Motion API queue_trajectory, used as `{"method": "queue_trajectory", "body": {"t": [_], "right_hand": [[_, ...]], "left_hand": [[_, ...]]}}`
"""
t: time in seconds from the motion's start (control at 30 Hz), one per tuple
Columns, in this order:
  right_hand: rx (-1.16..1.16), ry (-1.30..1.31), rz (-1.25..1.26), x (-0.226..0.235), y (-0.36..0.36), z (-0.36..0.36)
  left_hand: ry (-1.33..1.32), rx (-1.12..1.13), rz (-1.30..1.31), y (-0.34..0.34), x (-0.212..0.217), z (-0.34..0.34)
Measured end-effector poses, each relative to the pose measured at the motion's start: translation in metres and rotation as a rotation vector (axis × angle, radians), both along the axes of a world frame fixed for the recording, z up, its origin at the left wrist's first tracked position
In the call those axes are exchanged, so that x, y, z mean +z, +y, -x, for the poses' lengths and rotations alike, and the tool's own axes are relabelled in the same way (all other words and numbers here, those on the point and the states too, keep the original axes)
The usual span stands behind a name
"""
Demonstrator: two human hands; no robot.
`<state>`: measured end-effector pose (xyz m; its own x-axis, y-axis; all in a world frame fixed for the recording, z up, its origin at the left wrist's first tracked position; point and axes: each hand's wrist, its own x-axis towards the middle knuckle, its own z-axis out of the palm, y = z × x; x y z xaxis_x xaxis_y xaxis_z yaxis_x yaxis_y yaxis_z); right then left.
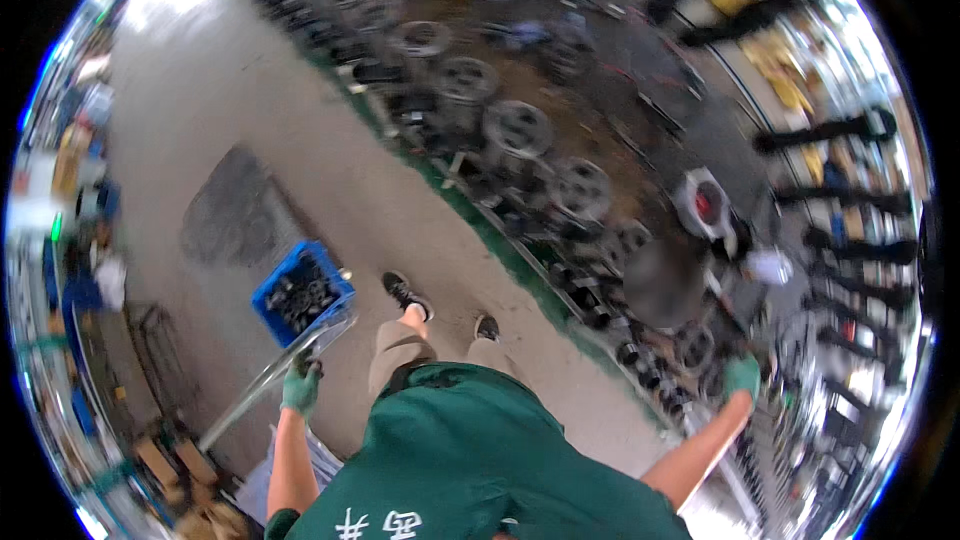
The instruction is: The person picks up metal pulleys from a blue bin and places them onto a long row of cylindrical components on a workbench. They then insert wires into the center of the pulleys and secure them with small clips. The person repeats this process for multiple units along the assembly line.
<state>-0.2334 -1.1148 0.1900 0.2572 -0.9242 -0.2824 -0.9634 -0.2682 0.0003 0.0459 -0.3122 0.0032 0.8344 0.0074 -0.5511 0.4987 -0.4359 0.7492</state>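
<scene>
My left hand (301,387), in a green glove with dark fingertips, is beside a shiny metal rail (252,398). Its fingers look curled, but what they hold, if anything, cannot be made out. Just beyond the rail, a blue plastic crate (346,290) holds many small dark metal parts (301,298). Stretched far out to the right, my right hand (742,377) wears a green glove too. It is over the crowded edge of the metal parts, near a spoked wheel-like part (694,346); motion blur hides its fingers.
Rows of spoked metal wheels (517,129) and dark parts lie along a green floor stripe (500,252). A grey-dark mat (238,210) is on the floor past the crate. Boxes (168,465) and shelves line the left side; dark posts (840,132) stand at right.
</scene>
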Motion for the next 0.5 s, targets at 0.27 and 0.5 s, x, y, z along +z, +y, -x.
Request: {"method": "queue_trajectory", "body": {"t": [0.27, 0.5], "right_hand": [[0.551, -0.595, 0.069, 0.111, 0.160, -0.333], [1.013, -0.713, -0.277, 0.120, 0.374, -0.609]], "left_hand": [[-0.205, -0.026, 0.319, -0.002, 0.024, -0.139], [-0.211, 0.101, 0.116, 0.066, 0.026, -0.274]]}}
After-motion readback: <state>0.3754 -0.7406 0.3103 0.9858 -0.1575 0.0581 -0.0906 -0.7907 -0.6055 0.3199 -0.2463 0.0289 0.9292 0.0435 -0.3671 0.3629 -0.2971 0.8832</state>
